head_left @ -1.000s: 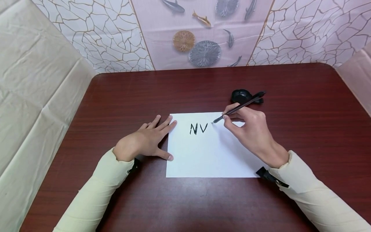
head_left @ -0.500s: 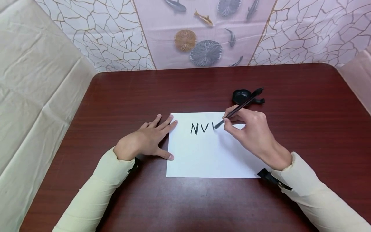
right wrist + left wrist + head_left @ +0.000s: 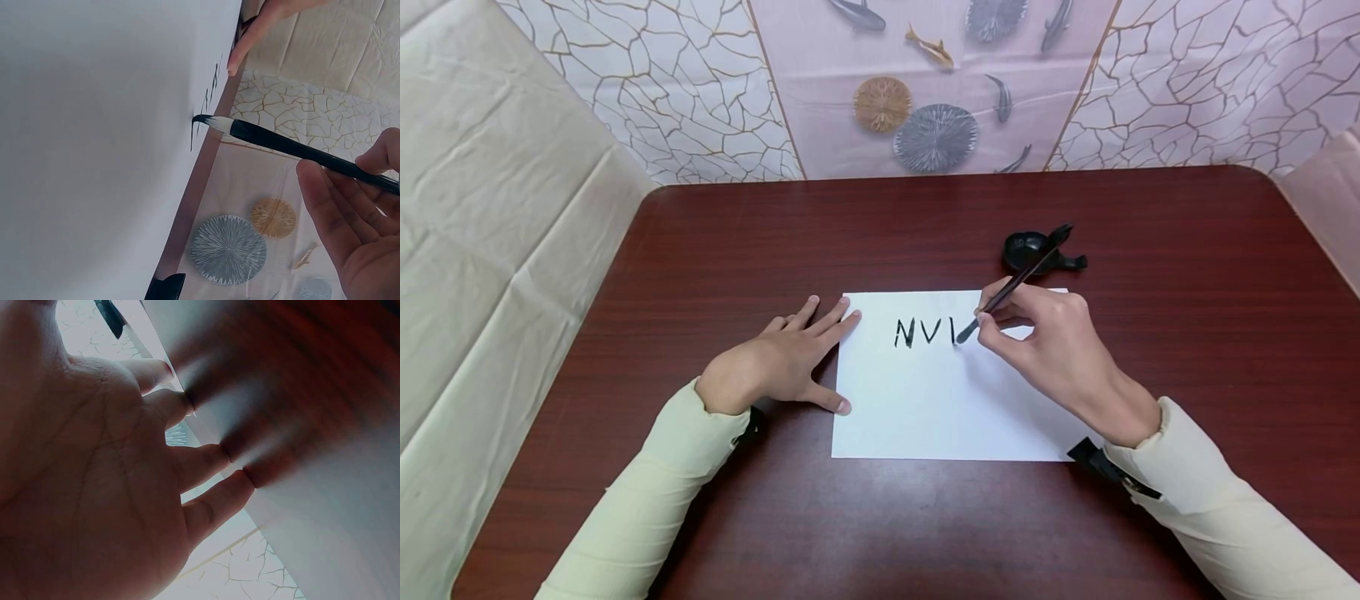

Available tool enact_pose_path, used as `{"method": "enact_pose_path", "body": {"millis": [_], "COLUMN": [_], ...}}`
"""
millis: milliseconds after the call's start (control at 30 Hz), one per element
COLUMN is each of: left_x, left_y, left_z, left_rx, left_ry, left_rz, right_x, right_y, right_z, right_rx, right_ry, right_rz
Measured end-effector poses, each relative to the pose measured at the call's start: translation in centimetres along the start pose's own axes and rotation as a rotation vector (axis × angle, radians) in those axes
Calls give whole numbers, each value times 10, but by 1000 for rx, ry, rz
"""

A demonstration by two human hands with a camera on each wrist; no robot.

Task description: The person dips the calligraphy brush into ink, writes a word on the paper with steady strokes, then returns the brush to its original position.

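Note:
My right hand [image 3: 1060, 350] pinches a dark-handled calligraphy brush [image 3: 1018, 279] between thumb and fingers, its handle leaning back to the upper right. In the right wrist view the brush tip [image 3: 201, 119], white with black ink at its end, bends against the paper at a vertical stroke. The white sheet of paper [image 3: 910, 408] bears black marks [image 3: 927, 332] reading N, V and an upright line. My left hand [image 3: 775, 362] lies spread at the paper's left edge, two fingertips and the thumb tip on it. In the left wrist view its straight fingers [image 3: 212, 509] meet the surface.
A small black ink dish [image 3: 1022, 250] with a short handle stands just behind the paper, partly crossed by the brush. All rests on a dark red-brown table [image 3: 880, 517]. A patterned cloth [image 3: 940, 83] rises behind the table's back edge, and a pale cloth [image 3: 497, 250] hangs at the left.
My right hand has drawn the brush tip down and slightly right, so a third upright stroke now stands right of the V. The left hand stays at the paper's edge.

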State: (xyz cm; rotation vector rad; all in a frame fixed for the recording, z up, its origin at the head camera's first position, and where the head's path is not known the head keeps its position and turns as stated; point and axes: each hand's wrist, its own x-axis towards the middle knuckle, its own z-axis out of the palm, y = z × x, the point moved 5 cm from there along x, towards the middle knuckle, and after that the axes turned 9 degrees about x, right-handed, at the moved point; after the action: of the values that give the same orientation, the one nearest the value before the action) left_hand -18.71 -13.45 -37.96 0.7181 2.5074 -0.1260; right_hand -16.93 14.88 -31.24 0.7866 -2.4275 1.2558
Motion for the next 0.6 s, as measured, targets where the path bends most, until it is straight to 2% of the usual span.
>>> {"method": "enact_pose_path", "body": {"millis": [600], "left_x": [-2], "left_y": [1], "left_z": [-2], "left_rx": [-3], "left_ry": [1], "left_rz": [3], "right_x": [0], "right_y": [-2], "right_z": [-2], "right_rx": [12], "right_ry": [-8], "right_rz": [2]}}
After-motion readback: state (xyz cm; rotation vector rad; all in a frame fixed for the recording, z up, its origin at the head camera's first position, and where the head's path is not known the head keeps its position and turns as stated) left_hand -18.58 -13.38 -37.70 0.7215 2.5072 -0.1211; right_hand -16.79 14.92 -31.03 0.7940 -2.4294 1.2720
